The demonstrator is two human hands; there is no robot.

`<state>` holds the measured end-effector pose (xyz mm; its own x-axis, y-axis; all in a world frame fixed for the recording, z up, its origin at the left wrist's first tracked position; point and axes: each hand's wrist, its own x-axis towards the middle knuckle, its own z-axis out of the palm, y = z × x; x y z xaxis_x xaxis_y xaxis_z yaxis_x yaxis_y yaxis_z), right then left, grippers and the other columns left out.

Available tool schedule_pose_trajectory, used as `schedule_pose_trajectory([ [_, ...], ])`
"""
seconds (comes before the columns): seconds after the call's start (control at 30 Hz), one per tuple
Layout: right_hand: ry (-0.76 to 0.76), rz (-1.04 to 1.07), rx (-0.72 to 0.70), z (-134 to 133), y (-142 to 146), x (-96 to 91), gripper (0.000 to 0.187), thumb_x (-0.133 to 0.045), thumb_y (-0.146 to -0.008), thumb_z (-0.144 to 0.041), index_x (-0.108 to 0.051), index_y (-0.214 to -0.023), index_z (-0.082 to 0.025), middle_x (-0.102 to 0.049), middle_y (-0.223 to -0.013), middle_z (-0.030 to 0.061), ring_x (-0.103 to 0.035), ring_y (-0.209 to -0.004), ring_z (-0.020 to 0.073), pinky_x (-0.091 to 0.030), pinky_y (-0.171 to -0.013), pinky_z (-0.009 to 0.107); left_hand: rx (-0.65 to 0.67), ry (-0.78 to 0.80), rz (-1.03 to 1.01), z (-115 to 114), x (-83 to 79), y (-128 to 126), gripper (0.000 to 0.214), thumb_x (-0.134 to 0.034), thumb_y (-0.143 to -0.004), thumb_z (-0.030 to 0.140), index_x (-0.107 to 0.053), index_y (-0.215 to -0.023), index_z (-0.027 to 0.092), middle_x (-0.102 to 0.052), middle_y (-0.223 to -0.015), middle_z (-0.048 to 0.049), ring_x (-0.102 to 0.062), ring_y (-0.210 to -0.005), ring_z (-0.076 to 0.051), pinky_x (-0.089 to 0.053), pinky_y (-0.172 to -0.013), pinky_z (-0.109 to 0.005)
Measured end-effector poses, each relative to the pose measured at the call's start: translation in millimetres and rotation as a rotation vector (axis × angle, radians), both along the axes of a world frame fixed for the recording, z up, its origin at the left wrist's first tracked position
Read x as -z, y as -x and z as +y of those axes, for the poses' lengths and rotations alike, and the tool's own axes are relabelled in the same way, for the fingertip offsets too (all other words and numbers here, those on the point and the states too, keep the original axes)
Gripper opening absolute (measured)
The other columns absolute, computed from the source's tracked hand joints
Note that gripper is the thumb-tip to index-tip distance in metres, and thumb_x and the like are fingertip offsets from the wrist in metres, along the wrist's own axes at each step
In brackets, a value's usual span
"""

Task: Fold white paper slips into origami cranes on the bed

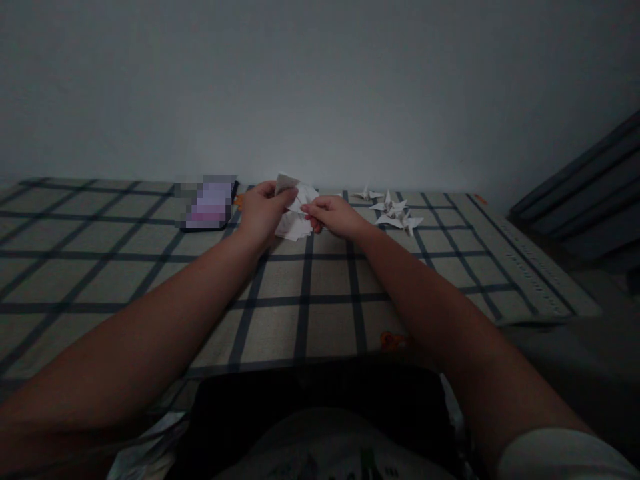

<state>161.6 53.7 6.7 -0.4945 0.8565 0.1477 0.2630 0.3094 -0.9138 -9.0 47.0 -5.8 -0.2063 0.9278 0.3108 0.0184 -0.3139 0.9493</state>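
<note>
A partly folded sheet of white paper [306, 193] is held up between both hands above the table. My left hand [264, 208] pinches it at its left side, thumb in front. With thumb and fingertips, my right hand [334, 215] grips the paper's right edge. Just below lie more white paper sheets [293, 228], partly covered by the hands. To the right of my right hand rests a small cluster of folded white paper cranes [393, 212], with pointed tips sticking out.
A phone [210, 205] with a lit, blurred screen lies left of my left hand. The table wears a checked cloth [327, 313] and meets a plain wall [320, 93] at the back. A dark slatted object [590, 193] stands past the table's right edge.
</note>
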Motion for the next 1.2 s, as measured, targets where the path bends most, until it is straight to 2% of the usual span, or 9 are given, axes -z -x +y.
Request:
schedule_pose_trajectory([
  [0.13, 0.02, -0.004, 0.005, -2, 1, -1.4, 0.036, -0.06, -0.1, -0.03, -0.056, -0.067, -0.017, -0.059, -0.055, -0.0024, -0.054, -0.051, 0.008, -0.044, -0.053, 0.019, 0.021, 0.049, -0.056, 2, -0.3, 0, 0.022, -0.075, -0.07, 0.034, -0.07, -0.084, 0.016, -0.072, -0.082, -0.0045, -0.065, -0.07, -0.017, -0.052, -0.064, -0.028],
  [0.23, 0.02, 0.053, 0.08, -1, 1, -1.2, 0.037, -0.061, -0.099, -0.037, -0.051, -0.069, -0.02, -0.056, -0.055, -0.0038, -0.053, -0.051, 0.0083, -0.044, -0.053, 0.019, 0.084, 0.096, -0.091, -2, -4.6, -1, 0.022, -0.076, -0.069, 0.032, -0.07, -0.082, 0.016, -0.073, -0.081, -0.0057, -0.066, -0.068, -0.017, -0.054, -0.064, -0.029],
  [0.33, -0.004, 0.188, 0.163, 4, -1, 0.3, 0.025, -0.064, -0.097, -0.038, -0.05, -0.083, -0.022, -0.056, -0.059, -0.0071, -0.053, -0.052, 0.0081, -0.044, -0.053, 0.018, 0.209, 0.194, -0.108, -6, -7.1, -3, 0.02, -0.077, -0.068, 0.028, -0.072, -0.082, 0.015, -0.073, -0.077, -0.0071, -0.065, -0.062, -0.017, -0.053, -0.059, -0.029],
  [0.43, 0.011, 0.244, 0.11, 9, -4, 3.4, 0.02, -0.068, -0.094, -0.034, -0.052, -0.101, -0.025, -0.06, -0.066, -0.0081, -0.058, -0.057, 0.0089, -0.048, -0.058, 0.02, 0.276, 0.25, -0.109, -9, -6.3, -5, 0.018, -0.079, -0.068, 0.025, -0.073, -0.081, 0.014, -0.072, -0.076, -0.0076, -0.065, -0.06, -0.016, -0.052, -0.057, -0.028],
  [0.57, -0.017, 0.254, 0.092, 13, -5, 5.6, 0.016, -0.067, -0.092, -0.026, -0.052, -0.087, -0.023, -0.06, -0.071, -0.0058, -0.06, -0.063, 0.0086, -0.05, -0.065, 0.021, 0.326, 0.23, -0.098, -10, -7.5, -6, 0.021, -0.082, -0.069, 0.028, -0.071, -0.081, 0.015, -0.073, -0.078, -0.0069, -0.066, -0.063, -0.015, -0.053, -0.058, -0.026],
  [0.63, -0.053, 0.268, 0.142, 14, -5, 4.7, 0.019, -0.066, -0.092, -0.025, -0.051, -0.082, -0.022, -0.059, -0.07, -0.0055, -0.059, -0.063, 0.0084, -0.048, -0.063, 0.02, 0.337, 0.195, -0.16, -10, -11.6, -6, 0.02, -0.078, -0.075, 0.032, -0.07, -0.083, 0.015, -0.074, -0.084, -0.0073, -0.069, -0.071, -0.016, -0.058, -0.067, -0.028],
  [0.83, -0.08, 0.32, 0.229, 16, -6, 1.6, 0.022, -0.066, -0.093, -0.035, -0.05, -0.083, -0.021, -0.057, -0.069, -0.0055, -0.055, -0.062, 0.008, -0.045, -0.063, 0.02, 0.419, 0.17, -0.21, -15, -21.5, -6, 0.034, -0.066, -0.089, 0.047, -0.071, -0.101, 0.015, -0.076, -0.098, -0.0105, -0.074, -0.088, -0.021, -0.062, -0.08, -0.033],
  [1.1, -0.105, 0.392, 0.238, 23, -5, 5.5, 0.025, -0.071, -0.089, -0.036, -0.052, -0.082, -0.021, -0.055, -0.068, -0.006, -0.053, -0.059, 0.0079, -0.044, -0.06, 0.021, 0.42, 0.142, -0.196, -19, -17.7, -5, 0.031, -0.08, -0.08, 0.04, -0.071, -0.096, 0.015, -0.076, -0.097, -0.0085, -0.074, -0.095, -0.02, -0.06, -0.09, -0.034],
  [1.2, -0.13, 0.401, 0.231, 23, -6, 6.6, 0.026, -0.071, -0.088, -0.038, -0.052, -0.081, -0.021, -0.056, -0.068, -0.0057, -0.053, -0.06, 0.0081, -0.044, -0.06, 0.022, 0.428, 0.145, -0.216, -18, -18.4, -5, 0.031, -0.078, -0.083, 0.043, -0.072, -0.096, 0.015, -0.076, -0.099, -0.0088, -0.074, -0.094, -0.019, -0.061, -0.087, -0.033],
])
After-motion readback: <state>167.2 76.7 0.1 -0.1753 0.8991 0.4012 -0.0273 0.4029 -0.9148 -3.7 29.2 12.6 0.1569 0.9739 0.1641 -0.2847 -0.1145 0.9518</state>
